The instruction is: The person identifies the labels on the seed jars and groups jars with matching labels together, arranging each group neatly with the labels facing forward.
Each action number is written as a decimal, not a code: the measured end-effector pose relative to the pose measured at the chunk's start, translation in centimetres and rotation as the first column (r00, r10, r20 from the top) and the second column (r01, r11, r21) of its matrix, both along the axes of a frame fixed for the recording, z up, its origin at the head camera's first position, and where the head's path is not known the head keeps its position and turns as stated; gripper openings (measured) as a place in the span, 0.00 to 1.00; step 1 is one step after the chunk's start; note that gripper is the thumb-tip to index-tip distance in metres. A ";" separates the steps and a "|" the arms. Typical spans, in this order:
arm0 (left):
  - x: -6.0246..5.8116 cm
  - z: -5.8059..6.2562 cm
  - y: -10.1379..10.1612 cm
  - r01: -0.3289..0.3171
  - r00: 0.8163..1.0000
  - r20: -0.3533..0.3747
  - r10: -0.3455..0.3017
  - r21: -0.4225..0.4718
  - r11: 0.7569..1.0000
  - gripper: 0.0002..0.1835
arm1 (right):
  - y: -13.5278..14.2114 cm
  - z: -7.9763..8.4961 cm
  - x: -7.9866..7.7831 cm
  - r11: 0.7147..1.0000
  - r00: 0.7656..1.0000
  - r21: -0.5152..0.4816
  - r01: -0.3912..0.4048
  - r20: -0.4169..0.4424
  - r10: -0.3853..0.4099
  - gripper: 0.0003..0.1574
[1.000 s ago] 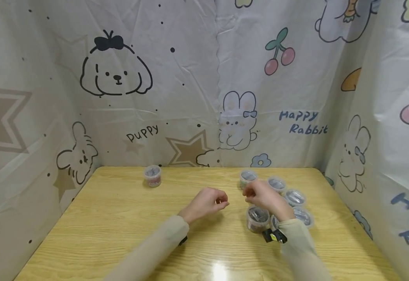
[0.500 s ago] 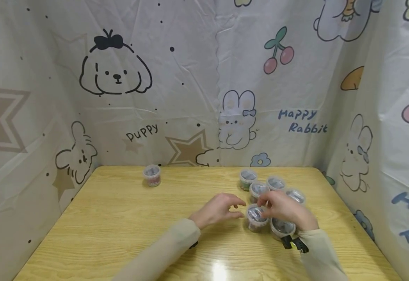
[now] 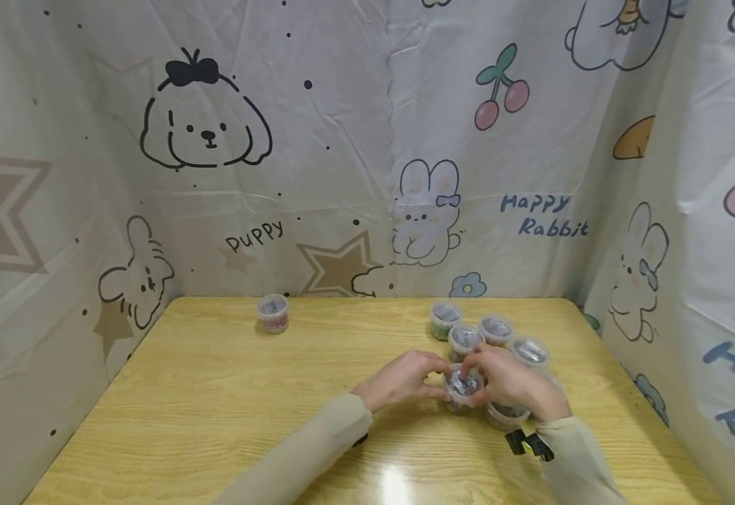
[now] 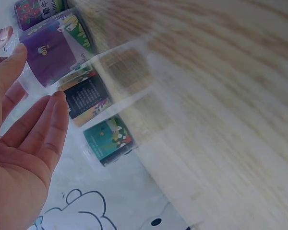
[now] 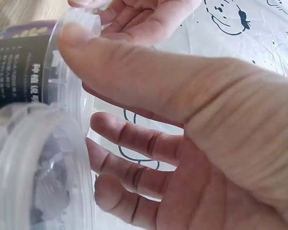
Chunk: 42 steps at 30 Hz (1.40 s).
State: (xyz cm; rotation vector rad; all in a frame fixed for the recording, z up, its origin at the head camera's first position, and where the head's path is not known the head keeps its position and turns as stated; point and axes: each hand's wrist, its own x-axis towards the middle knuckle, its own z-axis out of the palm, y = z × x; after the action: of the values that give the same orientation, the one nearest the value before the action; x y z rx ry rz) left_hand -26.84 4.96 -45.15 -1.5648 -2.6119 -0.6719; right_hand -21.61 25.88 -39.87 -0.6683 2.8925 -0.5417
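A small clear plastic tub point(image 3: 462, 388) with a purple label stands on the table between my hands. My left hand point(image 3: 402, 379) grips the left side of its lid rim, thumb nearer me and index finger at the far side. From the right, my right hand point(image 3: 513, 382) pinches the same rim; its thumb point(image 5: 79, 38) presses on the lid edge in the right wrist view. The purple label point(image 4: 57, 52) shows in the left wrist view, where the other left fingers stay off the tub. Part of the lid is hidden by the fingers.
Several similar lidded tubs cluster close by: a green-labelled tub point(image 3: 446, 321) at the back, a tub point(image 3: 466, 339) just behind, and another tub point(image 3: 508, 416) near my right wrist. A lone tub point(image 3: 273, 313) stands at the back left. Printed curtains point(image 3: 336, 140) enclose the table point(image 3: 247, 393).
My right hand has come back toward me from the rear tubs to the purple-labelled tub. My left hand has moved right, and both hands have taken hold of its rim.
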 end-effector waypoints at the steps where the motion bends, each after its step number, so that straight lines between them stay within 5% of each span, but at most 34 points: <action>1: 0.0 0.1 0.0 -0.004 1.000 0.010 0.004 0.000 1.000 0.17 | -0.1 0.0 -0.1 1.000 1.000 0.000 -0.003 -0.004 0.003 0.18; 9: -0.4 0.0 -0.3 -0.048 0.992 0.114 0.046 0.016 0.999 0.15 | -0.8 -0.1 -0.4 0.999 0.997 -0.006 -0.031 -0.075 0.031 0.15; 20: -0.5 0.1 -0.9 -0.077 0.983 0.167 0.070 0.036 0.996 0.16 | -1.6 -0.4 -0.8 0.996 0.992 -0.016 -0.090 -0.094 0.088 0.11; 36: -1.3 0.7 -3.2 -0.130 0.981 0.159 0.108 0.137 0.982 0.17 | -2.9 -0.3 -1.7 0.990 0.992 -0.104 -0.090 -0.098 0.080 0.08; 42: -1.9 0.9 -4.1 -0.154 0.979 0.159 0.125 0.186 0.970 0.17 | -3.4 -0.6 -1.9 0.984 0.977 -0.144 -0.101 -0.202 0.071 0.07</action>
State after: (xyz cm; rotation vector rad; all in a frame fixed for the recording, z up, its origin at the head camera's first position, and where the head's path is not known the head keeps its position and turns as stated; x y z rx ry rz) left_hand -28.72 0.91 -44.29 -1.3093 -2.6262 -1.0341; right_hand -23.47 22.50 -40.47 -0.9136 3.0055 -0.7318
